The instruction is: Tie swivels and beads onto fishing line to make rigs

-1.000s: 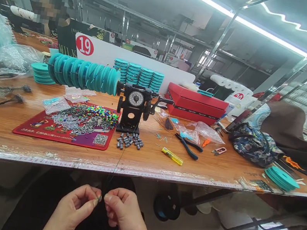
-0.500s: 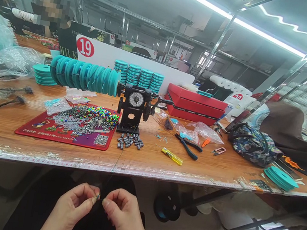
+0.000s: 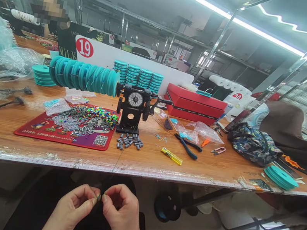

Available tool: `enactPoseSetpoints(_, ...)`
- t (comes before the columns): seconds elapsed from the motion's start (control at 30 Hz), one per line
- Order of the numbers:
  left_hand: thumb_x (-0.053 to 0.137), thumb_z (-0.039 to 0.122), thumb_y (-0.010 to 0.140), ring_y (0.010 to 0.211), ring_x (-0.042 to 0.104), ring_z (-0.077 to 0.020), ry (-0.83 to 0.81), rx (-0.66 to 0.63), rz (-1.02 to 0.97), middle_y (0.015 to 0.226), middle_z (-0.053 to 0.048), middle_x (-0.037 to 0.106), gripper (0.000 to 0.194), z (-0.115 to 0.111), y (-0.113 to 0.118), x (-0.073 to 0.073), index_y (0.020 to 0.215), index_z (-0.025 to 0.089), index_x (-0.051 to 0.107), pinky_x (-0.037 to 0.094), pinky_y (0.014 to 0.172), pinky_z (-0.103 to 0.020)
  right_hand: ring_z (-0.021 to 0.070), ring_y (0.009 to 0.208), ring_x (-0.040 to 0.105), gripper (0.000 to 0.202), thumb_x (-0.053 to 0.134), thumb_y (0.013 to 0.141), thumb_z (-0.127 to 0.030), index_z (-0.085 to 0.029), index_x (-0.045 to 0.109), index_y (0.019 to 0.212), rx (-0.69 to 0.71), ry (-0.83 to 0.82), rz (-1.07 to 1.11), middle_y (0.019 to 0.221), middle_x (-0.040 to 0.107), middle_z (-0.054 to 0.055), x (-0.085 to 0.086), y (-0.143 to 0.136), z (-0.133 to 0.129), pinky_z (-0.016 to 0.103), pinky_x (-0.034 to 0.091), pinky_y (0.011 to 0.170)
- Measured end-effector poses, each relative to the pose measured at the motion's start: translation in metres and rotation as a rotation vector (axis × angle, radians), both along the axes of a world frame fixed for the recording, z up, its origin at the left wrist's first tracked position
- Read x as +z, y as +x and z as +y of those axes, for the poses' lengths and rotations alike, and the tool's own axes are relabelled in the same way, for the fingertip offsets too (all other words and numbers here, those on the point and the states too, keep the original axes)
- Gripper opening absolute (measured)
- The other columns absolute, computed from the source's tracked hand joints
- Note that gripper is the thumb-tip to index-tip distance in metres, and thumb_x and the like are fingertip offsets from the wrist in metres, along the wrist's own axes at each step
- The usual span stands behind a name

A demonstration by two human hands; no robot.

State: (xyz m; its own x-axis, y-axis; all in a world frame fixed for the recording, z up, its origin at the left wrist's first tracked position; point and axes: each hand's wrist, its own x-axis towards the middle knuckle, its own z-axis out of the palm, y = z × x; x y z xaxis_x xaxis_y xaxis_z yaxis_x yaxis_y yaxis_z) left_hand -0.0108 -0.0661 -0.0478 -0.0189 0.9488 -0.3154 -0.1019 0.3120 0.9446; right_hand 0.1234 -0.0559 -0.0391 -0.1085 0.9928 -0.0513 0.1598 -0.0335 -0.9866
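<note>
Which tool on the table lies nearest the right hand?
The yellow-handled tool with the thin shaft; the black-handled pliers and pinkish snips both lie farther from the right hand.

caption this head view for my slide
Left hand and right hand, close together, handle fine line before a bench bearing a black crank machine and turquoise spools.

Wooden table (image 3: 145, 164) bears a red mat (image 3: 27, 129); black winder (image 3: 129, 124); pliers (image 3: 189, 149); yellow-handled tool (image 3: 171, 156); red box (image 3: 194, 110)
</note>
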Motion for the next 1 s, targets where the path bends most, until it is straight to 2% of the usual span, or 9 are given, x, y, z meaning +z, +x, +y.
enactPoseSetpoints(0.23,0.065,0.038,0.064,0.08,0.052,-0.0174,0.016,0.0,-0.023,0.072,-0.001,0.058,0.027,0.0,-0.001,-0.004,0.055,0.017,0.05,0.04,0.074,-0.024,0.0108,0.058,0.053,0.009,0.055,0.069,-0.019,-0.015,0.053,0.077,-0.022,0.101,-0.069,0.066,0.057,0.001,0.001,-0.001,-0.001,0.02,0.042,0.055)
enactPoseSetpoints(0.43,0.065,0.036,0.065,0.081,0.052,-0.0178,0.02,0.001,-0.029,0.073,-0.001,0.059,0.024,0.001,0.0,-0.004,0.057,0.017,0.052,0.04,0.075,-0.025,0.011,0.058,0.055,0.008,0.055,0.069,-0.02,-0.015,0.051,0.075,0.0,0.088,-0.084,0.066,0.058,0.002,0.0,-0.002,0.0,0.019,0.043,0.054)
enactPoseSetpoints(0.63,0.066,0.037,0.063,0.083,0.051,-0.0193,0.028,0.003,-0.05,0.07,-0.001,0.058,0.025,0.002,-0.004,-0.012,0.055,0.017,0.053,0.04,0.075,-0.025,0.0105,0.057,0.054,0.009,0.056,0.069,-0.018,-0.015,0.05,0.075,0.043,0.092,-0.067,0.065,0.057,0.001,-0.001,-0.001,-0.004,0.019,0.042,0.053)
enactPoseSetpoints(0.83,0.065,0.039,0.064,0.087,0.049,-0.019,0.012,-0.001,-0.069,0.072,0.0,0.057,0.027,-0.001,-0.003,-0.017,0.057,0.018,0.05,0.037,0.078,-0.025,0.0112,0.061,0.055,0.006,0.053,0.07,-0.016,-0.015,0.051,0.076,-0.038,0.174,-0.082,0.068,0.058,0.001,-0.002,0.0,-0.004,0.02,0.043,0.057)
enactPoseSetpoints(1.0,0.064,0.04,0.066,0.087,0.048,-0.0196,-0.002,-0.017,-0.075,0.075,-0.001,0.057,0.028,-0.002,-0.003,-0.015,0.059,0.018,0.049,0.037,0.079,-0.027,0.0112,0.06,0.055,0.007,0.053,0.07,-0.016,-0.016,0.051,0.076,-0.053,0.154,-0.082,0.068,0.058,0.001,-0.003,-0.002,-0.003,0.02,0.043,0.056)
